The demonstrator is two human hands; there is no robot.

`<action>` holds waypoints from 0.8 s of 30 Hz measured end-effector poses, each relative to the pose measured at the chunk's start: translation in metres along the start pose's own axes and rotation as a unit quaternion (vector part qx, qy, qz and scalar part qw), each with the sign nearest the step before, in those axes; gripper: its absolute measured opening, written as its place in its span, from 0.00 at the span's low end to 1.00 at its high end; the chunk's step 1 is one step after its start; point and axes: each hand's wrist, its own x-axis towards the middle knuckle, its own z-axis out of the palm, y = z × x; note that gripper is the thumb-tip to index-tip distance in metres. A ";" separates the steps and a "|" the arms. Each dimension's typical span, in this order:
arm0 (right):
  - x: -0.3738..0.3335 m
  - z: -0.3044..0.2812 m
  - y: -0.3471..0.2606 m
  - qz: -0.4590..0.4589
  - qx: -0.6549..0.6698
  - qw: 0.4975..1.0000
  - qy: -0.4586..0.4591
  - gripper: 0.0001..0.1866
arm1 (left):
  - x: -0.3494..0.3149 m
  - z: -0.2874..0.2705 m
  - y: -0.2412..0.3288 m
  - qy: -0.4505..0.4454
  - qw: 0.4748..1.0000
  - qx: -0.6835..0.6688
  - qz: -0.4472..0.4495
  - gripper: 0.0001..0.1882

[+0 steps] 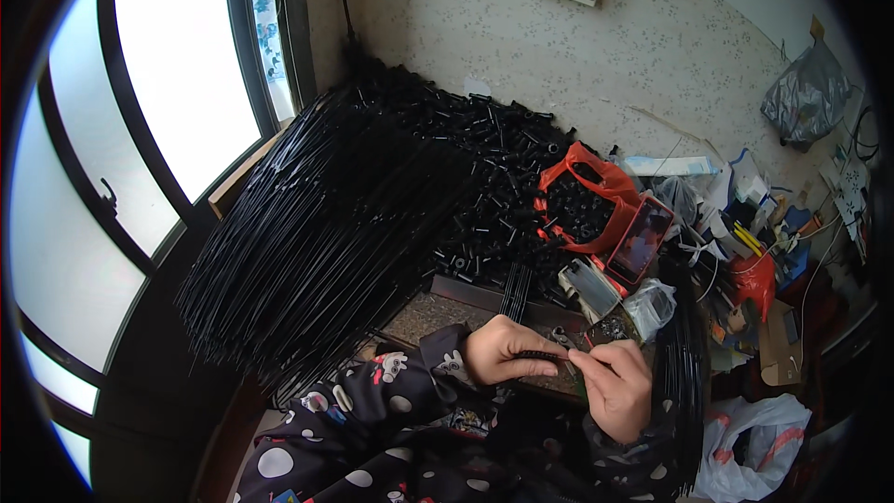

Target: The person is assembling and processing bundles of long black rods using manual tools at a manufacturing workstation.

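Note:
My left hand (pixel 507 351) is closed, with a short dark ribbed piece (pixel 540 355) between its thumb and fingers. At the right end of that piece, my right hand (pixel 615 387) is pinched, its thumb and forefinger close together. What the right fingertips hold is too small to make out. Several thin black rods (pixel 515 291) lie side by side just beyond my left hand, across a dark metal bar (pixel 452 292). Under the hands, a speckled worktop (pixel 419 319) shows in part.
A large bundle of long thin black rods (pixel 307 224) fills the left. Behind lies a heap of small black tubular parts (pixel 494 144). A red plastic bag (pixel 610 182) holds more. A phone (pixel 641 240) leans beside it; clutter (pixel 745 233) and a white bag (pixel 754 447) stand right.

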 end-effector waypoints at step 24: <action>0.024 0.012 -0.006 0.030 0.196 0.979 -0.045 0.13 | -0.005 -0.005 -0.008 -0.048 0.999 -0.001 -0.010 0.17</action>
